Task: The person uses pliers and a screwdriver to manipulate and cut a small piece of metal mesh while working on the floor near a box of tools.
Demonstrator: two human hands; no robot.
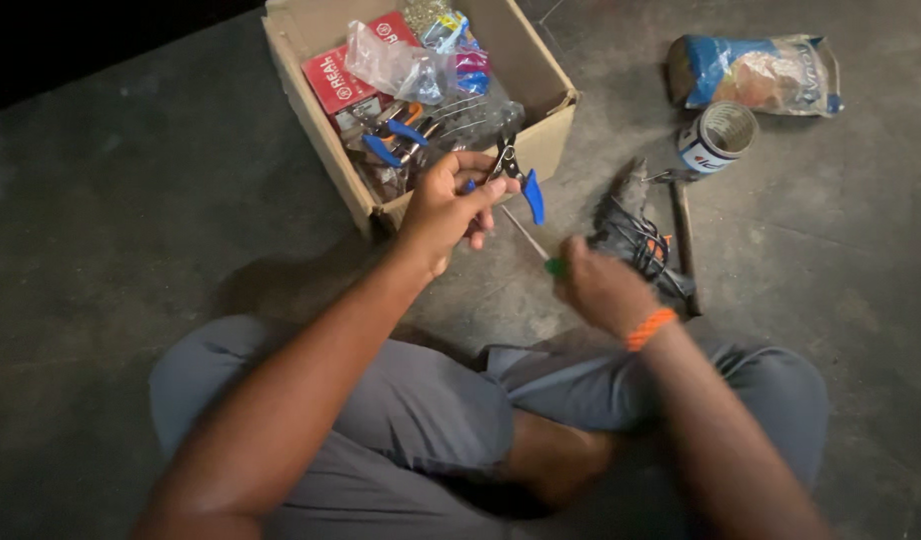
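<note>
Left hand (451, 205) clamps blue-handled pliers (521, 180) by the cardboard box's (321, 110) front corner; right hand (601, 290) grips a green-handled screwdriver (537, 248), tip at the pliers; work looks underway, unfinished.

— We see matt brown cardboard in the box (421, 100), and glossy clear plastic bags (396, 65) inside.

— We agree; the pliers (516, 175) show metal jaws, smooth blue plastic grips. The floor (131, 200) looks rough.

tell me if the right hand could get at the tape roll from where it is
Probably yes. The tape roll lies in the open on the floor, up and to the right of the right hand. But that hand is closed on a green-handled screwdriver, so it would need freeing first.
</note>
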